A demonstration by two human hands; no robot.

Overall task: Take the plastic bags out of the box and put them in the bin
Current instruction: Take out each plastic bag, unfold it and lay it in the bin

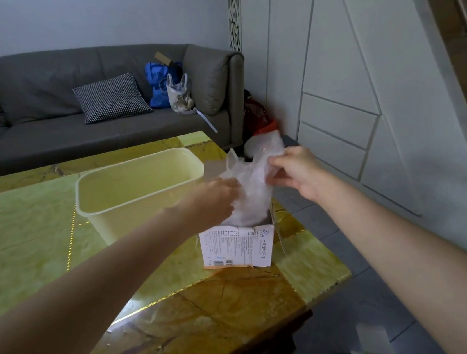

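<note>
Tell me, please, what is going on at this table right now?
A person is pulling a bunch of clear plastic bags up out of a small white cardboard box that stands on the green and amber table. The left hand grips the bundle low down, and the right hand pinches its top. The bags' lower end is still inside the box. The cream bin stands just beside the box, to its left, and looks empty so far.
</note>
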